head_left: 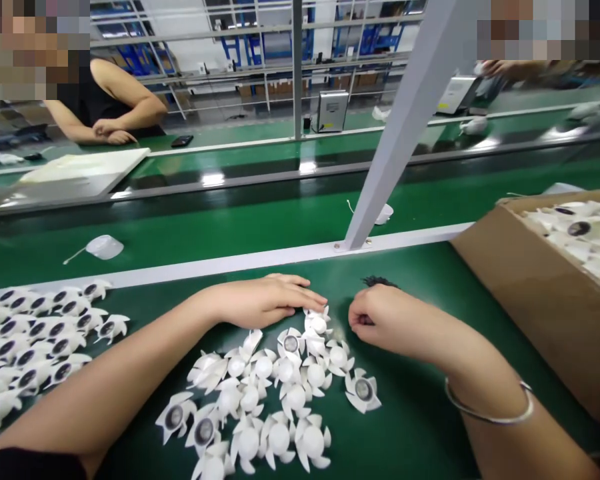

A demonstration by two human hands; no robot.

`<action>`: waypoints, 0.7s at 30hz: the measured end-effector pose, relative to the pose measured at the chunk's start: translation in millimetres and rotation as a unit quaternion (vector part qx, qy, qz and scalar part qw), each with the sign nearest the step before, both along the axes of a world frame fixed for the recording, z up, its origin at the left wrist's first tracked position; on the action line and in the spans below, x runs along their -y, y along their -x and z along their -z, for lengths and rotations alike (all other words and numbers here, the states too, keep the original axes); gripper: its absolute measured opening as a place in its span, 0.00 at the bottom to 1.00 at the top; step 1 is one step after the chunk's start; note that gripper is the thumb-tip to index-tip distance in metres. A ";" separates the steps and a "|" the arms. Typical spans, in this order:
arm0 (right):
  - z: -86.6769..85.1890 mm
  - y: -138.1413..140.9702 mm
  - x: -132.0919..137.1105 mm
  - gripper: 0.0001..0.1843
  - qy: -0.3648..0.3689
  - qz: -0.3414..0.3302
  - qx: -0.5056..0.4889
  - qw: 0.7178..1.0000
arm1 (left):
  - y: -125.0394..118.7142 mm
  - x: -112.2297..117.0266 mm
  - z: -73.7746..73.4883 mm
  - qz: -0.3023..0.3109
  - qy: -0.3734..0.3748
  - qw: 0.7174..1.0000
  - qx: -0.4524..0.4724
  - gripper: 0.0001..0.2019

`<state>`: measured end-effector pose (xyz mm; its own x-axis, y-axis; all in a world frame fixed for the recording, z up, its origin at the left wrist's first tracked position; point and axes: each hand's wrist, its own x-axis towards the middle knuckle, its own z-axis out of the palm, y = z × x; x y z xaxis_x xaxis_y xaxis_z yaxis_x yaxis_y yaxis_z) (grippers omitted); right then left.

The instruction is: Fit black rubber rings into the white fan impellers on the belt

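Observation:
Small white fan wheels (pixel 279 438) with curved blades lie in a loose cluster on the green bench, some showing a dark round hub. My left hand (pixel 263 300) reaches over the cluster's far edge, fingers stretched out. Its fingertips touch a fan wheel (pixel 319 324) at the top of the cluster. My right hand (pixel 385 317), with a silver bangle on the wrist, is closed just right of that wheel, its fingers curled in. What it holds, if anything, is hidden. Behind it lies a small pile of thin dark pieces (pixel 379 281), partly covered by the hand.
Rows of fan wheels with dark hubs (pixel 37 328) lie at the left. A cardboard box (pixel 530 287) full of fan wheels stands at right. A grey post (pixel 405 120) rises from the bench's far rail. Across the line, a person's folded arms (pixel 117 127) rest on the bench.

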<state>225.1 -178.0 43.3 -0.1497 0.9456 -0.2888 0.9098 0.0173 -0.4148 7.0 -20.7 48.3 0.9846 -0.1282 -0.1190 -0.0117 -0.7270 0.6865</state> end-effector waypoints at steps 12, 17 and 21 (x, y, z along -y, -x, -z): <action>3.3 -7.4 -4.3 0.12 0.002 0.002 -0.004 1.000 | 0.8 -21.2 22.5 -0.039 0.004 0.994 0.106 0.16; 0.0 5.4 -3.9 0.13 0.019 0.010 0.070 0.997 | 4.9 -20.6 19.4 -0.061 0.008 0.992 0.106 0.16; 0.6 17.5 -3.9 0.11 0.025 0.019 0.172 0.985 | 4.8 -19.3 20.0 -0.120 0.028 0.989 0.087 0.15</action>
